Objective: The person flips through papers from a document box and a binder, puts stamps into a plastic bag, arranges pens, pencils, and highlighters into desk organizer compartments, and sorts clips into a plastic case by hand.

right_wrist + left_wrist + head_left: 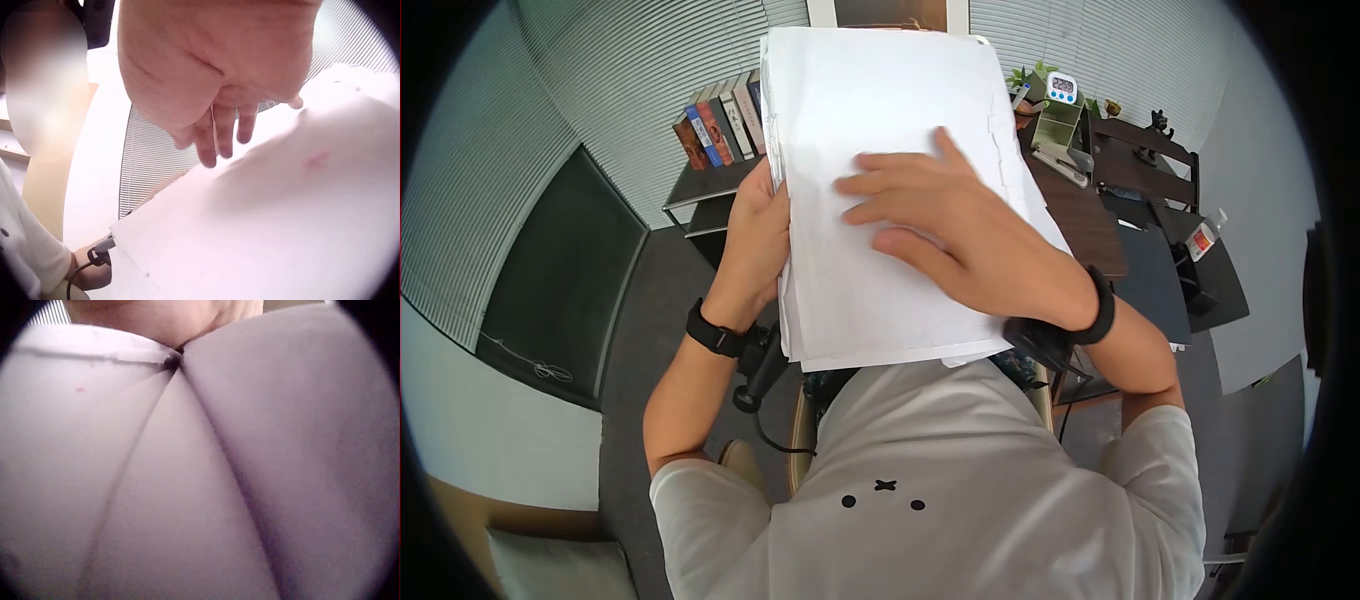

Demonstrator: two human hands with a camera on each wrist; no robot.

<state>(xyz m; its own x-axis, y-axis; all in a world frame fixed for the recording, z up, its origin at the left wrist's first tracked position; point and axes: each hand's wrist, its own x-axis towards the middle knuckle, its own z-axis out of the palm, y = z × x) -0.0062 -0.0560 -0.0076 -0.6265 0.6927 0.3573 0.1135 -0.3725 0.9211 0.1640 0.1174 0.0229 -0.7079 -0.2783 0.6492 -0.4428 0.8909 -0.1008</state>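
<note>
A thick stack of white paper sheets is held up in front of the torso, its right edge uneven and ragged. My left hand grips the stack at its left edge, with most of its fingers hidden behind the sheets. Over the top sheet, my right hand is spread with fingers extended toward the left. From the right wrist, the palm faces the paper and casts a shadow there. Sheets fan apart in the left wrist view, below part of the left hand.
A brown desk at the right bears a white digital timer, a stapler and a labelled bottle. Several books stand on a shelf at the left. A grey cushion lies at lower left.
</note>
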